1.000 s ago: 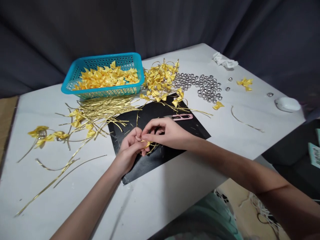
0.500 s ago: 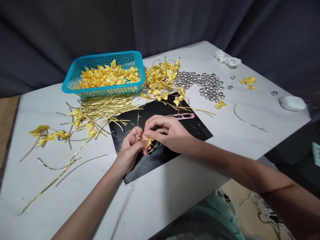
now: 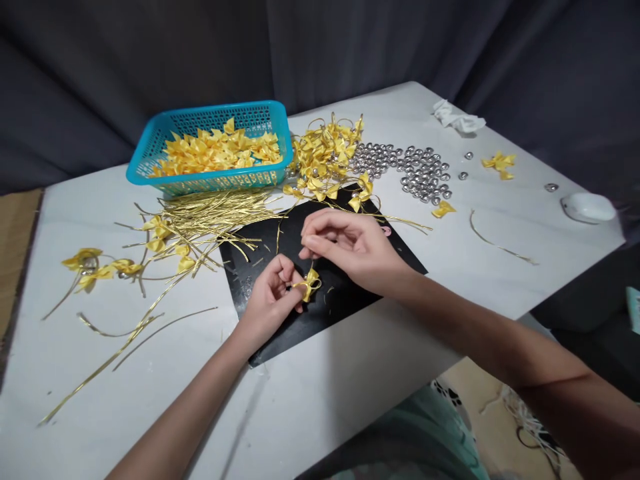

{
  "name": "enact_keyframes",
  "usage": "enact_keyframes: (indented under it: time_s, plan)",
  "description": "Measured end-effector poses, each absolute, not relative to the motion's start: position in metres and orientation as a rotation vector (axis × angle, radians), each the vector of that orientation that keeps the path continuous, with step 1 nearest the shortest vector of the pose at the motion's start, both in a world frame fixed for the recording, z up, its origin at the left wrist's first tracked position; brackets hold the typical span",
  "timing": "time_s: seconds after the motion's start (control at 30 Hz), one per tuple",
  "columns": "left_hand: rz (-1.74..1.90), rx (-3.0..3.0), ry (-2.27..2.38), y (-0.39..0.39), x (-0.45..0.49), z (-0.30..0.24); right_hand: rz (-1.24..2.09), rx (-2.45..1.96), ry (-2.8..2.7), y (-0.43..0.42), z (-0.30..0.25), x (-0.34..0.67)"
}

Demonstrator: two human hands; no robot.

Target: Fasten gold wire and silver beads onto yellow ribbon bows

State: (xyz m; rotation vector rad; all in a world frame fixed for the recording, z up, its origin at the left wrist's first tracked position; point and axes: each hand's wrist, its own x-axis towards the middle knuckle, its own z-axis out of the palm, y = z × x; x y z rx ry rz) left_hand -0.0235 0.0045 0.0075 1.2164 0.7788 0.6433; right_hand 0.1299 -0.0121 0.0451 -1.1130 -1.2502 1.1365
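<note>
My left hand (image 3: 273, 297) pinches a small yellow ribbon bow (image 3: 311, 285) with a gold wire tie, held just above a black mat (image 3: 350, 293). My right hand (image 3: 353, 247) hovers a little above and to the right of the bow, fingers curled in a pinch; what it holds, if anything, is too small to make out. A pink snipper (image 3: 386, 231) lies on the mat, mostly hidden behind my right hand.
A blue basket (image 3: 150, 163) of yellow bows stands at the back left. Gold wire ties (image 3: 210, 217) lie heaped in front of it. Finished bows (image 3: 325, 157) and silver beads (image 3: 415, 172) lie beyond the mat. A white dish (image 3: 587, 207) sits far right, crumpled tissue (image 3: 457, 120) behind.
My hands have come apart: the right hand rose and shifted right, away from the bow, while the left hand keeps the bow and has turned it outward.
</note>
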Motion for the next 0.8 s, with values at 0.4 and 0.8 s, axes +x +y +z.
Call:
enact_keyframes:
  time_s: [0.4, 0.8]
  plan:
    - [0.647, 1.242, 0.774, 0.005, -0.024, 0.006, 1.109, -1.118, -1.101, -0.018, 0.063, 0.137]
    - [0.651, 1.28, 0.809, 0.005, -0.024, 0.005, 1.399, -1.076, -0.75, -0.016, 0.068, 0.144]
